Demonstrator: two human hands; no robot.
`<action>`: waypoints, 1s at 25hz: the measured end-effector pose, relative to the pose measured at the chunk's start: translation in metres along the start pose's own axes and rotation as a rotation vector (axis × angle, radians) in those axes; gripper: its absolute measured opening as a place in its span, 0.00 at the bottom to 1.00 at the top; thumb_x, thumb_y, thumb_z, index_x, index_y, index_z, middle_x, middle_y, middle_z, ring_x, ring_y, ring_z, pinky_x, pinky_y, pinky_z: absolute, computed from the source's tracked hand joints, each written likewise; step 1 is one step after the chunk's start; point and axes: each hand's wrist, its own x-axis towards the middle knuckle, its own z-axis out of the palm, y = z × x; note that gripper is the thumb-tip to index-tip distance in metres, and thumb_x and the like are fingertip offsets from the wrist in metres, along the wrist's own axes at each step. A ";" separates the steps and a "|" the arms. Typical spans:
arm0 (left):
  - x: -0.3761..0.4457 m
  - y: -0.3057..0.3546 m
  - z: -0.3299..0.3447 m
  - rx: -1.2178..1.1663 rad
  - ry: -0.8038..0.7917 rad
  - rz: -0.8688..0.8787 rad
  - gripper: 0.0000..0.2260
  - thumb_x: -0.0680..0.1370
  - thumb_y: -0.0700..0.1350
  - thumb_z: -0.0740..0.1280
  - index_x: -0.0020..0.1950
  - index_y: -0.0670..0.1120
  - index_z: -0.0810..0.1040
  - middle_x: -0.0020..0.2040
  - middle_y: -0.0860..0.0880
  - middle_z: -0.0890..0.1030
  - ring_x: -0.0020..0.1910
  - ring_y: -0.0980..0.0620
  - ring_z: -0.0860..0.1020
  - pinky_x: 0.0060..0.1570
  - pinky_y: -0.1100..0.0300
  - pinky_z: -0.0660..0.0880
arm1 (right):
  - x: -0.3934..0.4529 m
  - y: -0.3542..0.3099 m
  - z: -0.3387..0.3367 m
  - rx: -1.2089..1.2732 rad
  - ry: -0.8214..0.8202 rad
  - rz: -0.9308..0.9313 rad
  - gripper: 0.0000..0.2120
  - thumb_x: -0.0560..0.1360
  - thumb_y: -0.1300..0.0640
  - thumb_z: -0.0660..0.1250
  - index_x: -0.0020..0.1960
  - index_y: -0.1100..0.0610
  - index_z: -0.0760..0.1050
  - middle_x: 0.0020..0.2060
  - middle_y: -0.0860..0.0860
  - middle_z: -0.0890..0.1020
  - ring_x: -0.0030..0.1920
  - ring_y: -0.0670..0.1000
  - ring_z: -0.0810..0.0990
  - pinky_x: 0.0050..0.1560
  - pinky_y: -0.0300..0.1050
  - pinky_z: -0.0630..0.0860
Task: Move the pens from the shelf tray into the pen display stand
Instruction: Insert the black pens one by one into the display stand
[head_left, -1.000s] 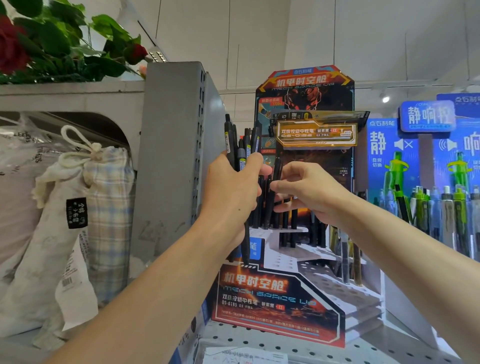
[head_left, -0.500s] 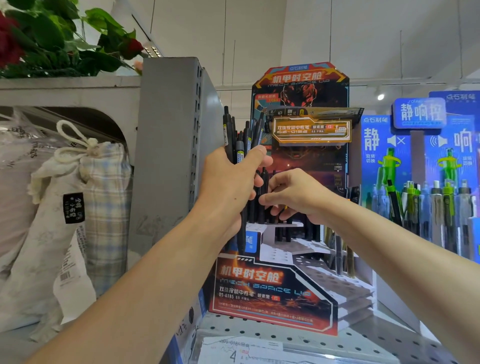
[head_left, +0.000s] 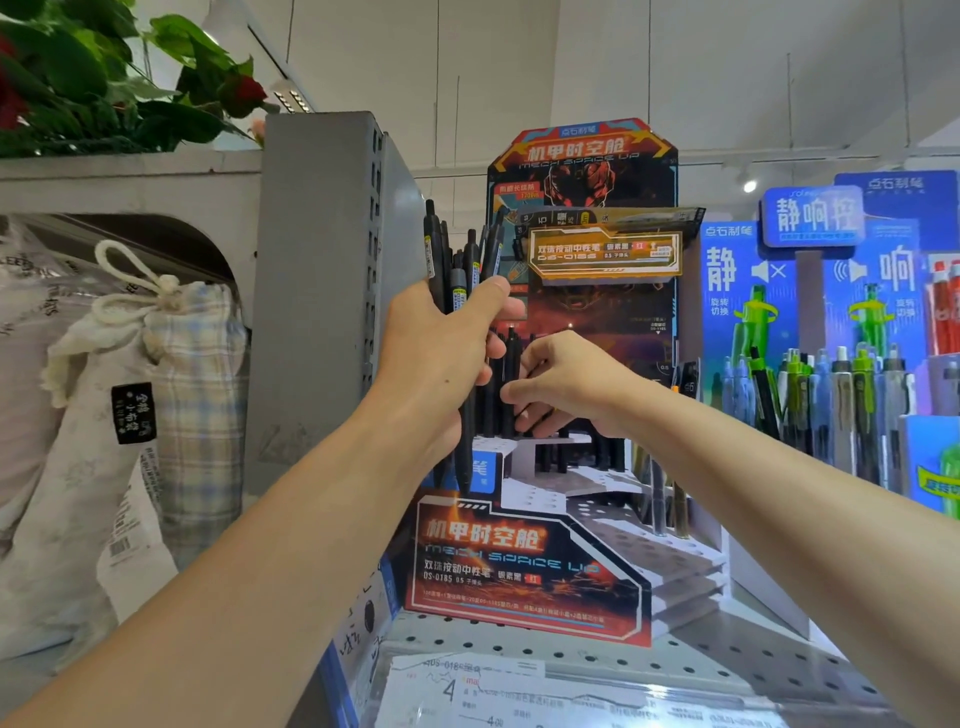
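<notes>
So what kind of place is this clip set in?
Most likely a stationery shop: a branded pen display stand on a perforated metal shelf, and blue displays of green pens alongside.

My left grip (head_left: 441, 358) holds a bundle of pens (head_left: 457, 280) upright in front of the pen display stand (head_left: 582, 322), at its left side. My right grip (head_left: 561, 384) is just right of the left one, fingers at the pens standing in the stand's top tier (head_left: 524, 384). The stand sits on the perforated shelf (head_left: 727, 649), near its front edge. A second pen display (head_left: 831, 338) stands to its right. Left of the stand rises a metal shelf upright (head_left: 317, 291), with a drawstring bag (head_left: 171, 374) beyond it.
</notes>
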 end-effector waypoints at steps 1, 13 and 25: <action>0.000 0.000 0.000 0.001 0.001 -0.004 0.05 0.81 0.47 0.68 0.46 0.49 0.81 0.44 0.48 0.87 0.32 0.56 0.74 0.28 0.63 0.72 | -0.003 -0.003 0.000 -0.042 0.006 0.008 0.10 0.76 0.59 0.74 0.46 0.64 0.76 0.37 0.58 0.85 0.36 0.54 0.87 0.38 0.50 0.85; 0.008 -0.003 -0.007 -0.091 -0.074 -0.106 0.09 0.80 0.51 0.68 0.53 0.47 0.80 0.35 0.48 0.84 0.30 0.54 0.80 0.24 0.64 0.71 | -0.031 -0.040 -0.016 0.467 -0.167 -0.264 0.15 0.81 0.55 0.67 0.59 0.67 0.79 0.38 0.54 0.75 0.40 0.48 0.75 0.36 0.41 0.78; 0.008 0.002 -0.003 0.002 0.056 -0.039 0.15 0.81 0.54 0.65 0.59 0.44 0.78 0.40 0.46 0.86 0.30 0.53 0.84 0.26 0.63 0.75 | -0.038 -0.057 -0.011 0.456 -0.008 -0.256 0.08 0.78 0.59 0.71 0.51 0.65 0.82 0.34 0.56 0.82 0.31 0.48 0.80 0.37 0.40 0.82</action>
